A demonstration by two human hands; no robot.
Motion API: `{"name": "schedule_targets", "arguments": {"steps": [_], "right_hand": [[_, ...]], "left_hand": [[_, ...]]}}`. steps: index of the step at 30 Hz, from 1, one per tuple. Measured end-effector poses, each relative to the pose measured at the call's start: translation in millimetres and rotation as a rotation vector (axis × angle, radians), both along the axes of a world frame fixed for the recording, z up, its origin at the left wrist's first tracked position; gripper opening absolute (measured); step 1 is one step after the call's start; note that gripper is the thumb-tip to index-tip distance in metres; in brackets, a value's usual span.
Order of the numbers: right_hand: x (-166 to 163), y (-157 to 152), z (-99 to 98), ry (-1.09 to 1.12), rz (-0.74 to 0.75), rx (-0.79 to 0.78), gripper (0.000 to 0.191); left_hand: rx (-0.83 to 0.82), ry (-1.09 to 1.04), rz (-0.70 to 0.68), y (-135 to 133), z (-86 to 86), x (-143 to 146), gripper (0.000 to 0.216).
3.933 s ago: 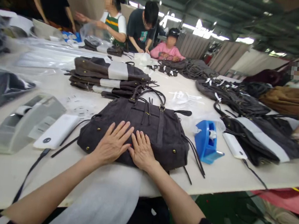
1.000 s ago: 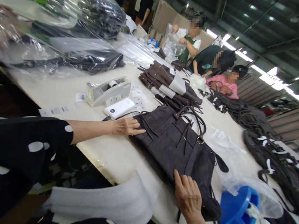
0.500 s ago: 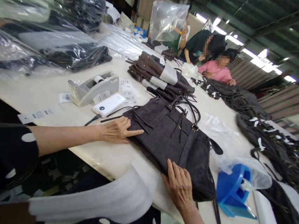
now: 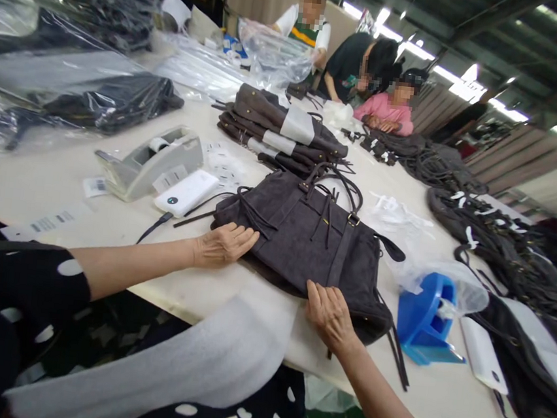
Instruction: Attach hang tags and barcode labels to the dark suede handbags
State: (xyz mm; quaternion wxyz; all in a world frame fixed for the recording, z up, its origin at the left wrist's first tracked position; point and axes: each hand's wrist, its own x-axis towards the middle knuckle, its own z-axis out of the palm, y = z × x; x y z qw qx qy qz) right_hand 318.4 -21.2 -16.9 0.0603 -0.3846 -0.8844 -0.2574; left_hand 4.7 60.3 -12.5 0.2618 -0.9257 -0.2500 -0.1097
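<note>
— Pale worktable (image 4: 54,181); dark bag (image 4: 295,243) lying near its edge, handles pointing away. Hands?
— Left hand (image 4: 226,245) folded over the bag's near left corner, index finger tucked in; half a second ago it pointed out. Right hand (image 4: 330,312): fingers close together, gripping the near edge, thumb hidden.
— Meaning?
— Seconds ago both palms lay flat on top. Now that edge looks held at two spots, likely steadier.

In mid-frame the left hand (image 4: 226,245) and right hand (image 4: 330,314) hold the near edge of a dark bag (image 4: 300,237), with a gray tape dispenser (image 4: 164,166) at left, a blue dispenser (image 4: 418,318) at lower right, stacked bags (image 4: 262,112) above, and plastic-wrapped bags (image 4: 98,86) at upper left.
</note>
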Motion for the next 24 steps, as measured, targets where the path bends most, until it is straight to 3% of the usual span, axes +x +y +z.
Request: {"name": "schedule_targets", "arguments": {"steps": [4, 9, 13, 18, 24], "right_hand": [[-0.9, 3.0, 10.0, 0.002, -0.016, -0.030, 0.027], [-0.8, 8.8, 27.5, 0.067, -0.029, -0.081, 0.025], [-9.1, 3.3, 16.0, 0.024, -0.108, -0.065, 0.031], [-13.6, 0.0, -4.5, -0.001, -0.151, -0.065, 0.035], [-7.1, 7.3, 0.0, 0.035, -0.104, -0.088, 0.031]], "left_hand": [[0.038, 0.036, 0.041, -1.4, 4.1, 9.0, 0.043], [0.025, 0.047, -0.035, 11.5, 25.6, 8.1, 0.036], [0.014, 0.085, -0.039, 10.7, 26.7, 6.0, 0.036], [-0.082, 0.162, 0.068, -5.8, 23.7, 17.1, 0.042], [-0.204, 0.110, 0.110, -12.6, 34.5, 46.9, 0.065]]}}
